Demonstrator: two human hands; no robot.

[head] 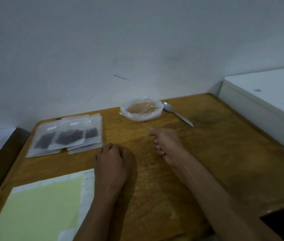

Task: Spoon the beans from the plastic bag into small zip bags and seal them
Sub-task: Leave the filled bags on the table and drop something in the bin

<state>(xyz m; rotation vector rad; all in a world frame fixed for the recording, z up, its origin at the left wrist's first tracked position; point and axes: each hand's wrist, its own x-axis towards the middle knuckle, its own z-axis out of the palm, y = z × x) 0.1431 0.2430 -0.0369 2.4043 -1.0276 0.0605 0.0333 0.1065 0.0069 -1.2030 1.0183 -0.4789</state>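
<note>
Wooden table: bag w/ beans at far edge, spoon just right of it. Filled zip bags far-left. Left hand flat mid-table, fingers relaxed, holding nothing. Right hand fingers curled; grip unclear.

Wooden bench set against a pale wall. At the far edge, a clear plastic bag, mouth spread open, holding tan contents. Just right of it, a metal spoon, bowl toward the wall, lying flat, not quite touching the bag. Far left, overlapping small zip bags with dark contents and white labels. Near left, a yellow-green sheet on white paper. Left hand palm down on the bench, fingers bent. Right hand loosely curled, thumb side up, apparently pinching a faint clear film; blurred. White ledge at right.
</note>
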